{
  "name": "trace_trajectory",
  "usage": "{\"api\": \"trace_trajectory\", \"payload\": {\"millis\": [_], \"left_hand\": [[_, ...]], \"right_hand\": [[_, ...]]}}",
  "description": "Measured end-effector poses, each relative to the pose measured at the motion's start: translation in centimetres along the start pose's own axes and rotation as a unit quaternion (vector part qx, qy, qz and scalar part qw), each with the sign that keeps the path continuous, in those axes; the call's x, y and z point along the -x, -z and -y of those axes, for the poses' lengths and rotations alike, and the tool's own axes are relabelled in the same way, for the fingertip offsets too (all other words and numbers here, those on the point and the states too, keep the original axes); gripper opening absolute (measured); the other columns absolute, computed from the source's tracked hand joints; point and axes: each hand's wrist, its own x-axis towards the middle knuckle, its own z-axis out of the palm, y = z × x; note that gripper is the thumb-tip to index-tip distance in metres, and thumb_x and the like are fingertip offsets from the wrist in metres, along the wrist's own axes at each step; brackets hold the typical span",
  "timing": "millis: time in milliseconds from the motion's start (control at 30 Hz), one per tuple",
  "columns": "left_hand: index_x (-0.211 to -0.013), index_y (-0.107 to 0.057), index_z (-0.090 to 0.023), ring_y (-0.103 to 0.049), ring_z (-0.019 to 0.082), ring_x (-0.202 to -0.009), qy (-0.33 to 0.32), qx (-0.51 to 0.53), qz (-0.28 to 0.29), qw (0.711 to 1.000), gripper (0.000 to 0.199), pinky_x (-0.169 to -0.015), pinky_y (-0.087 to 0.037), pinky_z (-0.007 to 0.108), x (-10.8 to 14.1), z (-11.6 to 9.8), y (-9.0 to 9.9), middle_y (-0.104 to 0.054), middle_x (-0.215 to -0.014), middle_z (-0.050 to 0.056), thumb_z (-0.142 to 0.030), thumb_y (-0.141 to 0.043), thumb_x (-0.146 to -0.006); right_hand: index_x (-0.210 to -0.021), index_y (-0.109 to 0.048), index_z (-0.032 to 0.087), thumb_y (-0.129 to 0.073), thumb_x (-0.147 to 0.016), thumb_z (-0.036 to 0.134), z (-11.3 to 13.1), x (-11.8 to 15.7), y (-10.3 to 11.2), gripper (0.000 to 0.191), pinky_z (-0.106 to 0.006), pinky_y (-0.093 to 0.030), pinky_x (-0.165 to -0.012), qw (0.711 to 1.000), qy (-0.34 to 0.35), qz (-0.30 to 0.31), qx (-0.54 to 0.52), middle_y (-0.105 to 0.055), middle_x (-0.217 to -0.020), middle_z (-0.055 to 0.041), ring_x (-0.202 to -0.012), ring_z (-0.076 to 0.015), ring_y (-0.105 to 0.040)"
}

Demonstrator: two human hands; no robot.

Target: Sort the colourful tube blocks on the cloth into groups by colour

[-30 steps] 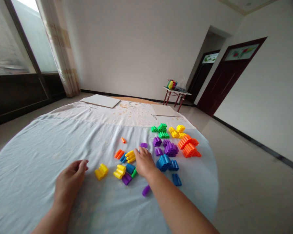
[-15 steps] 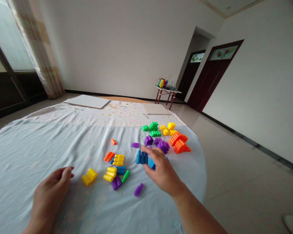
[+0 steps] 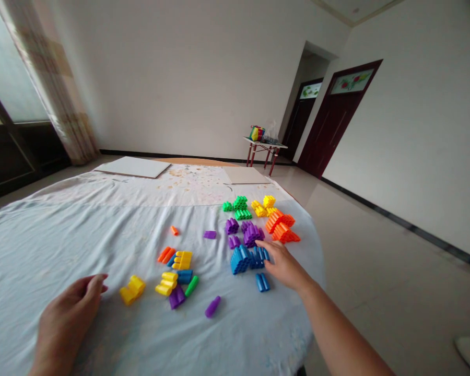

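Observation:
My right hand [image 3: 284, 263] grips a blue piece of joined plastic tubes [image 3: 260, 257] between thumb and fingers. The piece sits against the right side of a blue tube stack [image 3: 241, 260]. Just below it lies a smaller blue pair of tubes [image 3: 262, 282]. My left hand [image 3: 72, 308] stays low at the left, fingers curled in and nothing visible in them. Nearest to it is a yellow tube piece [image 3: 132, 290], not touched. Mixed pieces lie mid-table: yellow [image 3: 166, 283], orange [image 3: 166, 255], purple [image 3: 176, 296] and a single green tube [image 3: 191, 286].
Beyond the blue stack stand purple [image 3: 253, 234], orange [image 3: 281, 226], green [image 3: 240, 203] and yellow [image 3: 269, 201] stacks. A loose purple tube [image 3: 212, 307] lies near the front. Two flat boards [image 3: 135, 167] rest at the far edge of the cloth-covered table [image 3: 113, 224].
My right hand has carried the blue tube piece rightward to the side of the blue stack. My left hand keeps its pose. The view has shifted slightly.

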Motion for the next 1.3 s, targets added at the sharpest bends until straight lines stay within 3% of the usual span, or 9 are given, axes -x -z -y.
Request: {"api": "trace_trajectory", "payload": {"millis": [300, 433, 500, 567, 733, 900, 1000, 1200, 1300], "left_hand": [[-0.092, -0.064, -0.024, -0.063, 0.022, -0.08, 0.04, 0.026, 0.012, 0.999, 0.039, -0.067, -0.042, 0.029, 0.3, -0.8, 0.3, -0.071, -0.083, 0.002, -0.051, -0.042, -0.077], [-0.095, -0.065, -0.022, -0.062, 0.02, -0.078, 0.028, 0.035, 0.008, 0.999, 0.038, -0.066, -0.041, 0.026, 0.2, -0.4, 0.1, -0.071, -0.082, 0.003, -0.048, -0.044, -0.078], [-0.094, -0.066, -0.021, -0.062, 0.019, -0.077, 0.022, 0.038, 0.007, 0.999, 0.037, -0.065, -0.041, 0.026, 0.2, -0.2, 0.0, -0.07, -0.081, 0.003, -0.047, -0.045, -0.078], [-0.092, -0.066, -0.02, -0.062, 0.018, -0.074, 0.024, 0.045, 0.006, 0.999, 0.037, -0.064, -0.041, 0.026, 0.3, -0.3, -0.1, -0.07, -0.079, 0.003, -0.047, -0.045, -0.078], [-0.09, -0.065, -0.02, -0.061, 0.019, -0.073, 0.025, 0.059, 0.001, 0.998, 0.038, -0.065, -0.041, 0.026, 0.5, -0.5, -0.1, -0.07, -0.078, 0.003, -0.049, -0.044, -0.077], [-0.088, -0.066, -0.021, -0.062, 0.02, -0.071, 0.023, 0.073, -0.006, 0.997, 0.037, -0.064, -0.042, 0.027, 0.7, -0.8, 0.0, -0.07, -0.074, 0.003, -0.048, -0.044, -0.075], [-0.086, -0.066, -0.021, -0.062, 0.02, -0.069, 0.018, 0.081, -0.012, 0.997, 0.035, -0.064, -0.043, 0.028, 0.8, -1.1, 0.2, -0.07, -0.071, 0.003, -0.047, -0.045, -0.073], [-0.085, -0.066, -0.021, -0.062, 0.019, -0.067, 0.01, 0.088, -0.006, 0.996, 0.038, -0.062, -0.043, 0.028, 0.8, -0.8, 0.1, -0.069, -0.071, 0.003, -0.049, -0.044, -0.074], [-0.086, -0.066, -0.021, -0.062, 0.019, -0.067, 0.01, 0.082, -0.003, 0.997, 0.037, -0.061, -0.042, 0.027, 0.7, -0.7, 0.0, -0.069, -0.072, 0.002, -0.049, -0.044, -0.075]], "right_hand": [[-0.128, -0.055, 0.019, -0.05, -0.069, 0.001, -0.1, -0.3, -0.6, 0.062, -0.044, -0.037, -0.106, 0.999, 0.013, 0.033, 0.028, -0.059, -0.127, -0.0101, -0.122, -0.0234, -0.049], [-0.127, -0.055, 0.02, -0.047, -0.076, 0.006, 1.5, 0.3, 0.9, 0.054, -0.048, -0.036, -0.107, 0.997, 0.043, -0.057, 0.025, -0.057, -0.129, -0.0105, -0.123, -0.024, -0.049], [-0.126, -0.056, 0.022, -0.045, -0.082, 0.011, 3.6, 0.6, 1.5, 0.046, -0.047, -0.038, -0.106, 0.991, 0.071, -0.112, -0.003, -0.058, -0.126, -0.01, -0.121, -0.0236, -0.05], [-0.124, -0.057, 0.023, -0.045, -0.086, 0.015, 6.2, 0.7, 1.3, 0.04, -0.045, -0.041, -0.104, 0.986, 0.106, -0.12, -0.043, -0.061, -0.122, -0.0094, -0.118, -0.0227, -0.052], [-0.119, -0.06, 0.023, -0.048, -0.085, 0.012, 11.9, -0.7, -3.1, 0.038, -0.035, -0.044, -0.102, 0.975, 0.186, 0.01, -0.119, -0.065, -0.115, -0.0053, -0.111, -0.0175, -0.056], [-0.125, -0.056, 0.011, -0.052, -0.08, 0.009, 13.5, -4.4, -9.2, 0.046, -0.037, -0.041, -0.105, 0.99, 0.112, 0.036, -0.082, -0.061, -0.123, -0.0134, -0.118, -0.0232, -0.053], [-0.13, -0.051, 0.008, -0.057, -0.078, 0.009, 13.5, -6.3, -11.6, 0.053, -0.039, -0.039, -0.106, 0.994, 0.062, 0.056, -0.065, -0.057, -0.129, -0.0177, -0.121, -0.0265, -0.051], [-0.11, -0.063, 0.019, -0.057, -0.076, 0.005, 12.7, -6.9, -12.1, 0.037, -0.032, -0.048, -0.093, 0.994, 0.038, 0.008, -0.105, -0.063, -0.105, -0.0079, -0.099, -0.0192, -0.06], [-0.11, -0.064, 0.019, -0.052, -0.08, 0.004, 12.4, -6.1, -11.2, 0.036, -0.034, -0.045, -0.095, 0.997, 0.051, -0.038, -0.054, -0.06, -0.103, -0.0092, -0.104, -0.0211, -0.056]]}}
